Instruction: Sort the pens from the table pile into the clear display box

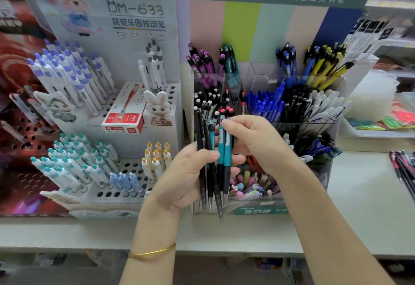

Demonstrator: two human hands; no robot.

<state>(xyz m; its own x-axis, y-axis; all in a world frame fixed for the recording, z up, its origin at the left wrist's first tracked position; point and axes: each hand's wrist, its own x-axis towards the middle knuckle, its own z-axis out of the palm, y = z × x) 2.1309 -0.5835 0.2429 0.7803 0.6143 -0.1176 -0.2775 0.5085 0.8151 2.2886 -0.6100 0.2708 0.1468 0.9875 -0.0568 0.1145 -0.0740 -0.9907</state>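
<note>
**Sorting by colour**

Head view: the left hand [188, 172] clasps a bunch of pens [210, 186] upright, tips down. The right hand [253, 141] pinches the tops of two teal pens [221, 149]. The clear display box [323, 172] stands just beyond both hands, on the counter [359, 206].

pen pile [402, 167]: cut off at right edge | red display [15, 71]: blurred, cut left

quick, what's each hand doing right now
left hand: holds a bundle of pens
right hand: pinches the tops of the teal pens in that bundle
</note>
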